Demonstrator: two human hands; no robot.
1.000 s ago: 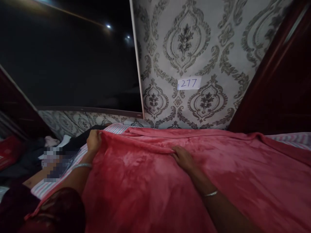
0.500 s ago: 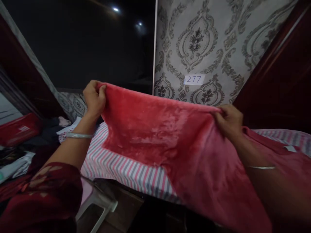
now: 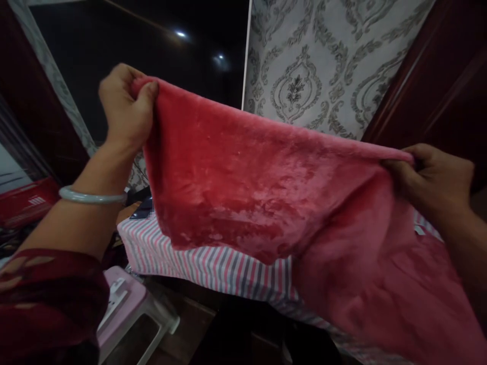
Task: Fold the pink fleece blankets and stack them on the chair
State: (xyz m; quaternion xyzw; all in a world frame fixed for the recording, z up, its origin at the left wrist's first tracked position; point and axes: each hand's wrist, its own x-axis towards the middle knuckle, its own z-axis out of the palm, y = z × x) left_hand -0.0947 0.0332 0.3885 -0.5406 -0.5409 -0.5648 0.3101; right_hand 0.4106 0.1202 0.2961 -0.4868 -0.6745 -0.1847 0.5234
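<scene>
A pink-red plush blanket point(image 3: 258, 187) hangs stretched between my two hands, above a bed with a pink, grey and white striped sheet point(image 3: 205, 266). My left hand point(image 3: 125, 109) is raised high at the left and pinches the blanket's top corner; a pale bangle sits on that wrist. My right hand point(image 3: 433, 177) is lower at the right, closed on the blanket's top edge. The rest of the blanket drapes down onto the bed at the lower right.
A pink plastic stool point(image 3: 131, 309) stands by the bed at the lower left. Patterned grey wallpaper point(image 3: 312, 66) and a dark screen point(image 3: 152, 45) are behind. Dark red wood furniture point(image 3: 445, 86) rises at the right. A red box point(image 3: 25, 205) and clutter lie at the far left.
The blanket lay flat on the bed a second ago. Both hands have gripped its far edge and lifted it up and toward me, and have spread wider apart.
</scene>
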